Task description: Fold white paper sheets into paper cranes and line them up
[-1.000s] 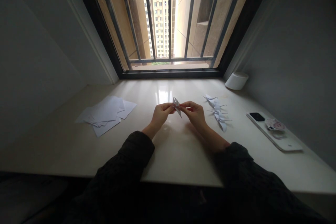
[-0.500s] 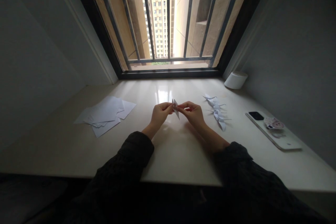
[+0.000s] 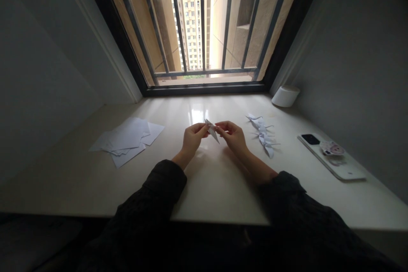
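Between my two hands, over the middle of the white sill, is a small folded paper piece, narrow with pointed ends. My left hand pinches it from the left with thumb and fingertips. From the right, my right hand pinches its other side, fingers curled. The piece is tilted, with one point toward me and to the right. Parts of it are hidden by the fingertips. To the right of my right hand lie several folded paper cranes in a row.
Loose white paper sheets overlap in a pile on the left. A phone with a round grip on its back lies at the right. A white cylindrical object stands by the right wall. A barred window closes off the back.
The folded paper has turned between my fingers, so more of its flat face shows and its lower tip points further right. Both hands stay nearly in place.
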A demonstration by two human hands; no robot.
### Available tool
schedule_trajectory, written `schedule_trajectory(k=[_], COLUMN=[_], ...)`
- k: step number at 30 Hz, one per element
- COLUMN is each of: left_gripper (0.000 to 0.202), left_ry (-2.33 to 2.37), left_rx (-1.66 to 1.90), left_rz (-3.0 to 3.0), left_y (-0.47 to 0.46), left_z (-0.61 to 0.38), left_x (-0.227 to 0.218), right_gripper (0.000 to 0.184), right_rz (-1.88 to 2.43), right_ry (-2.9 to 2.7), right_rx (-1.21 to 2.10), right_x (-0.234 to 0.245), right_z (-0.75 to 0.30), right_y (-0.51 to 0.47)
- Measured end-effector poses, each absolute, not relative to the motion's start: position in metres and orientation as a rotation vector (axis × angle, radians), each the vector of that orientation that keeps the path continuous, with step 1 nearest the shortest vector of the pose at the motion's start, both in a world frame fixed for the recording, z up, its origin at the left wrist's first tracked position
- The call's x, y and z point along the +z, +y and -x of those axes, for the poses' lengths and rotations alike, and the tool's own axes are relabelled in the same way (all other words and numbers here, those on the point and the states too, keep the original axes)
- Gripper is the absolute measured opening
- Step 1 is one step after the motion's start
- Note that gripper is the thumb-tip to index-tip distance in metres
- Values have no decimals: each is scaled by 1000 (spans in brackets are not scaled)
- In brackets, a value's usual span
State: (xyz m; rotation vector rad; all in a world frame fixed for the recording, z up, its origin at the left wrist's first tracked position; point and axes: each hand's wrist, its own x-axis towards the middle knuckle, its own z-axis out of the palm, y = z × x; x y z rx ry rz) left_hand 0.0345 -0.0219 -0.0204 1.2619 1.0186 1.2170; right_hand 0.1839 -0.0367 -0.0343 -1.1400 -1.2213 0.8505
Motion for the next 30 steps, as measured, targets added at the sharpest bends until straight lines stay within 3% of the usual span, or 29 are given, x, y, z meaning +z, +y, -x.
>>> schedule_trajectory(k=[8,24,30], left_gripper=[32,30,32], left_ry=[1096,1052,1073], left_rx=[1267,1225,1203], left_rz=[-1291,-1332,-1228], left_y=[-21,-22,-18], left_z=[-33,-34,-34], left_x=[-21,-23,-27], right_gripper=[35,36,37], right_rz=[1131,1098,1133], right_ry=[-1220,-1293,-1261], right_rx=[1141,1172,1019], right_x=[-35,-36,-37], right_z=[-185,-186,-185], right_y=[-37,-38,-36])
